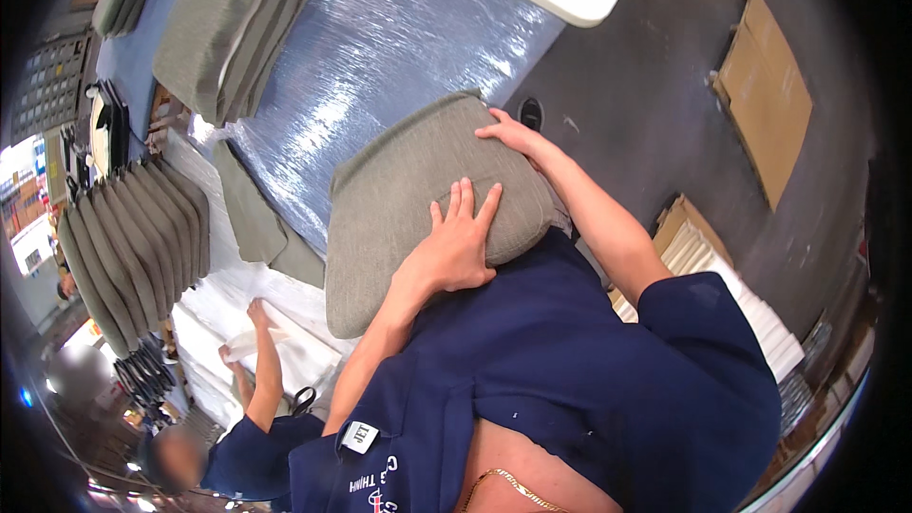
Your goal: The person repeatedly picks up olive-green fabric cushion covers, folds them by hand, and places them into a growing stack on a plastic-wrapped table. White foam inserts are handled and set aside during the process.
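Observation:
A grey-green fabric cushion (pixel 408 171) with rounded corners lies tilted against my front, at the edge of a table wrapped in shiny clear film. My left hand (pixel 459 242) rests flat on its upper face, fingers spread. Around the cushion's far right edge is my right hand (pixel 513 131), with fingertips on the fabric and part of the hand hidden behind the rim. A flat piece of matching fabric (pixel 252 209) lies on the table left of the cushion.
Stacked grey-green cushions (pixel 214 28) stand on the film-covered table (pixel 380 28). A row of similar cushions (pixel 138 237) hangs at left. A co-worker (pixel 256 446) handles white material at lower left. Cardboard (pixel 765 95) lies on the floor; a box of white pieces (pixel 712 275) stands at right.

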`<state>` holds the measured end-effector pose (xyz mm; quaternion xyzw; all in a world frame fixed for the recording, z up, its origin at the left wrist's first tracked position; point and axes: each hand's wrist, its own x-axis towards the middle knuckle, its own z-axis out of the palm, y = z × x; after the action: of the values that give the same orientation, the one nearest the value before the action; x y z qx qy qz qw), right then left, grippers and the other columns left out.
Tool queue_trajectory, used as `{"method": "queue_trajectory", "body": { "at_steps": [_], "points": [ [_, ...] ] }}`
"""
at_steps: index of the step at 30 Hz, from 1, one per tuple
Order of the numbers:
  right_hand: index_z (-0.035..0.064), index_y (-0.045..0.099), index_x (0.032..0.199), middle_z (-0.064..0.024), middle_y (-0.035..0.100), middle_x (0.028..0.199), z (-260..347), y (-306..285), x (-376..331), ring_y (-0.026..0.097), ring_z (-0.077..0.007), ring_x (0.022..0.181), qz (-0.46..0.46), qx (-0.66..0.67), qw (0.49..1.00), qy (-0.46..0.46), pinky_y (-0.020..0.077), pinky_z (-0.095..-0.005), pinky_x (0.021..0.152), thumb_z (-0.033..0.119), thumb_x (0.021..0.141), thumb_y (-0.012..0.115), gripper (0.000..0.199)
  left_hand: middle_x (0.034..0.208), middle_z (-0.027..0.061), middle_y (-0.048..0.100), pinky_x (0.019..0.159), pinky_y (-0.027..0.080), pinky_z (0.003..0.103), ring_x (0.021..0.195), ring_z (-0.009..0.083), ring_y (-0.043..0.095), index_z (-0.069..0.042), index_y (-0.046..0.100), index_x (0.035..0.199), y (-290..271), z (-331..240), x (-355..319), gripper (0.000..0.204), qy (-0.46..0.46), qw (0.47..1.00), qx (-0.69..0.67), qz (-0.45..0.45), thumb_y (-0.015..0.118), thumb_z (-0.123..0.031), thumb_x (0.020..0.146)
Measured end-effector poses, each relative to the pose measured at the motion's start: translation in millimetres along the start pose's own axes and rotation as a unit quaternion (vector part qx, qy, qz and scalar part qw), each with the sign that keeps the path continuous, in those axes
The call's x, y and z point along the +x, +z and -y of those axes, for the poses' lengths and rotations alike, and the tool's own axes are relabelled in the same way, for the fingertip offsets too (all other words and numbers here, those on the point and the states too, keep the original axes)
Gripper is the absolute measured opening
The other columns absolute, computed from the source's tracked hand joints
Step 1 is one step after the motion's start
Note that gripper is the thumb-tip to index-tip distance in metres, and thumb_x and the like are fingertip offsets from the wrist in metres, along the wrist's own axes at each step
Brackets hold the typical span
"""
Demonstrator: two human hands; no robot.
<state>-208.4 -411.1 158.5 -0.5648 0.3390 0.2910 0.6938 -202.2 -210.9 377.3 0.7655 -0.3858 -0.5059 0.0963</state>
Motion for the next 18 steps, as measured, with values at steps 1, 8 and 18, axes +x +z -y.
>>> {"method": "queue_trajectory", "body": {
  "at_steps": [1, 8, 18],
  "points": [
    [0.0086, 0.018, 0.165, -0.0248, 0.042, 0.156, 18, -1, -16, 0.054, -0.0321, 0.134, 0.046, 0.067, 0.996, 0.033, 0.0522, -0.0469, 0.102, 0.024, 0.093, 0.071, 0.091, 0.164, 0.0402, 0.011, 0.124, 0.018, 0.064, 0.155, 0.0523, 0.01, -0.011, 0.01, 0.166, 1, -2, -1, 0.122, 0.0, 1.0, -0.001, -0.016, 0.083, -0.025, 0.07],
    [0.0059, 0.017, 0.165, -0.0222, 0.04, 0.158, -17, -16, -56, 0.049, -0.0307, 0.139, 0.029, 0.143, 0.989, 0.03, 0.046, -0.0426, 0.11, 0.022, 0.095, 0.067, 0.088, 0.166, 0.036, 0.012, 0.123, 0.02, 0.066, 0.154, 0.0519, 0.014, -0.021, 0.016, 0.167, -25, -35, -17, 0.118, 0.067, 0.997, 0.005, 0.05, 0.081, -0.011, 0.069],
    [0.0083, 0.026, 0.163, -0.0182, 0.046, 0.155, -111, -36, -64, 0.051, -0.0275, 0.136, -0.007, 0.32, 0.947, 0.037, 0.0418, -0.0394, 0.112, 0.029, 0.095, 0.068, 0.083, 0.163, 0.03, 0.031, 0.122, 0.027, 0.055, 0.152, 0.0449, 0.03, -0.01, 0.05, 0.153, -23, -9, 68, 0.069, 0.163, 0.944, -0.169, 0.231, 0.075, -0.028, 0.091]
  ]
}}
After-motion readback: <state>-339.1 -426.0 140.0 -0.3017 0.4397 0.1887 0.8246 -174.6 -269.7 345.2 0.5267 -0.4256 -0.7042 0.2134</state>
